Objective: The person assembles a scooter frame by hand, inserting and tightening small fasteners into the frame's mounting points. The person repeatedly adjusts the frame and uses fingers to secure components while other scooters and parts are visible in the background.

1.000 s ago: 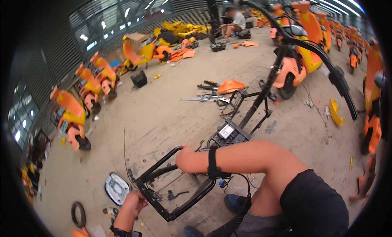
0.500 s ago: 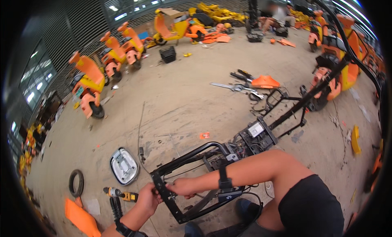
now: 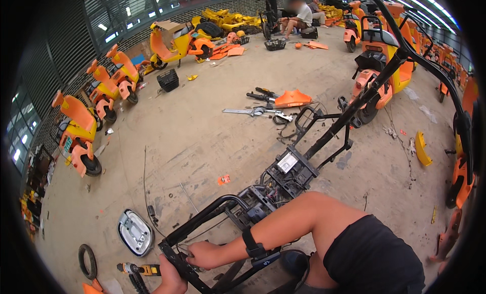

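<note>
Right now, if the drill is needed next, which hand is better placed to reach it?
Probably the left hand: it is nearer the drill, at the end of the frame. The right hand is inside the frame, farther away.

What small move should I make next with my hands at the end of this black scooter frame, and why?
Probably brace the end crossbar with your left hand and ease your right hand back slightly to check that spot. Your left hand is against the bar's outer side, while your right, reaching in from inside the frame, hides whatever its fingertips are touching.
</note>
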A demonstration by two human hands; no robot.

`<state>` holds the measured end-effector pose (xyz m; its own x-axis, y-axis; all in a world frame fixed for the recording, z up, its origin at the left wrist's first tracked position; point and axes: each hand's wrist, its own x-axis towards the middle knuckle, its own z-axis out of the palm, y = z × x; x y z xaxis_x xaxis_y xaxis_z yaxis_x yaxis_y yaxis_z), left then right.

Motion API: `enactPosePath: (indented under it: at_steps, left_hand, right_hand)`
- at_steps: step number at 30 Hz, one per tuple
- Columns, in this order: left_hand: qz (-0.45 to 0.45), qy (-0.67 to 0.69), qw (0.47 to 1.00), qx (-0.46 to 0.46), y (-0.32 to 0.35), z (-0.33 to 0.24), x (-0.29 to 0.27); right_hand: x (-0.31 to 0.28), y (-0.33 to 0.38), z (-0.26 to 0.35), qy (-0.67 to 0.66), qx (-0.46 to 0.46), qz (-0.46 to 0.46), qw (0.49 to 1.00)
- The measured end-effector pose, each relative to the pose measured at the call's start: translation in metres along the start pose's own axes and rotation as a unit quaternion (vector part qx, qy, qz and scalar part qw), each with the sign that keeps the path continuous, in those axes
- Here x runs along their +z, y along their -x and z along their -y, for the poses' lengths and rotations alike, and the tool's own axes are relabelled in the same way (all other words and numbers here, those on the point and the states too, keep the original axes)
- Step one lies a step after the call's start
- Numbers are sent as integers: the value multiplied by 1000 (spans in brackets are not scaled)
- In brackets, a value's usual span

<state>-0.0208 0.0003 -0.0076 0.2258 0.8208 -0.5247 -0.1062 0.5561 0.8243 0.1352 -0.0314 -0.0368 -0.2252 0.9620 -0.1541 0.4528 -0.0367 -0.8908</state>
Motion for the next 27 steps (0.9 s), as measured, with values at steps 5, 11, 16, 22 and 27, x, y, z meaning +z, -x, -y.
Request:
enactPosePath:
  at_steps: [5, 11, 16, 22, 27]
  left_hand:
    - [22, 22, 999, -11, 2, -3, 6]
    - [19, 42, 998, -32, -1, 0, -1]
    - [20, 26, 999, -6, -1, 2, 1]
    - [6, 9, 1000, -2, -5, 4, 2]
    - [8, 2, 1000, -4, -2, 1, 1]
  right_hand:
    - [-2, 18, 7, -117, -65, -69, 989]
    - [2, 16, 4, -81, -83, -70, 991]
    - [5, 6, -6, -54, -135, -103, 984]
    - [-4, -4, -7, -18, -145, -62, 987]
    - [-11, 3, 6, -26, -151, -60, 986]
